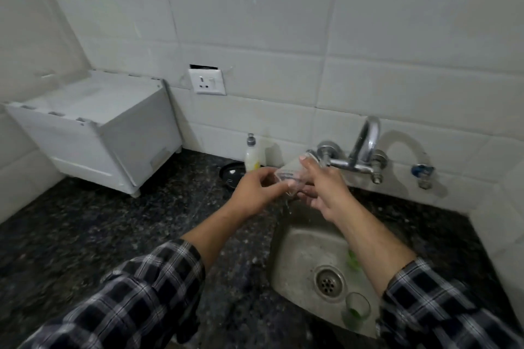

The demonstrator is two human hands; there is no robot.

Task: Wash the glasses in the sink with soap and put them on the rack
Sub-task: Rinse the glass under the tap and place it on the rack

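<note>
Both hands hold one clear glass (289,176) tilted above the back edge of the sink (295,258), in front of the tap (365,150). The left hand (255,193) grips its lower end, fingers (279,190) curled round it; the right hand (326,190) holds it from the other side, thumb up on the rim, other fingers wrapped under. Water dribbles from the glass into the basin. A second glass (357,307), with green at its base, stands upright in the sink's near right corner, just beside the drain (329,280). Something green (353,261) lies in the sink, partly hidden by the right forearm. On the dark speckled surface (113,229), a soap bottle (251,156) stands against the tiled wall, left of the tap, with a dark round dish (231,176) in front of it. A white box (96,127) sits at the far left. Both sleeves are plaid.
</note>
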